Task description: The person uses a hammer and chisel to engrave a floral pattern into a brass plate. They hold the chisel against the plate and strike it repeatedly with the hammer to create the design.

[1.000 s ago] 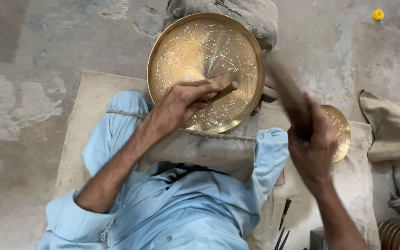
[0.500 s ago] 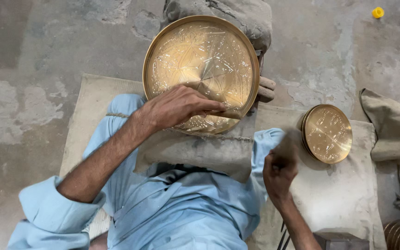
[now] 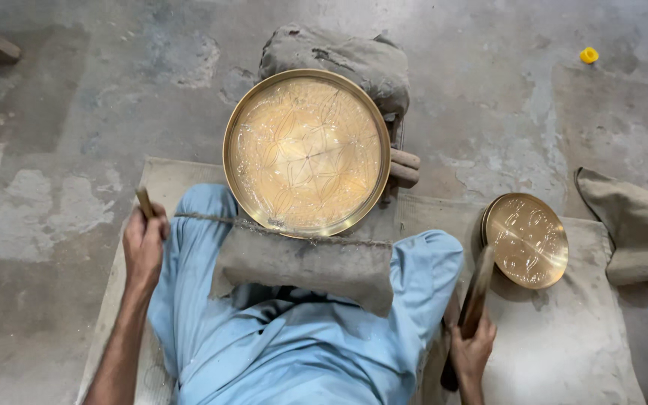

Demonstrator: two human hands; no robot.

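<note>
left hand [image 3: 142, 244] grips a short wooden-handled punch [image 3: 145, 202]; right hand [image 3: 472, 349] grips a dark wooden mallet [image 3: 474, 304]. set the punch squarely on the round engraved brass tray [image 3: 306, 152] before striking.

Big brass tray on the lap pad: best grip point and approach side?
Probably the raised rim of the tray, at its left and right edges, coming from above. It lies near flat and face up; the pad and cord crowd its near edge, a sack the far edge.

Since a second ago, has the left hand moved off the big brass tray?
Yes. The left hand, holding a small tool, has swung left, off the big brass tray, to beside the knee.
</note>
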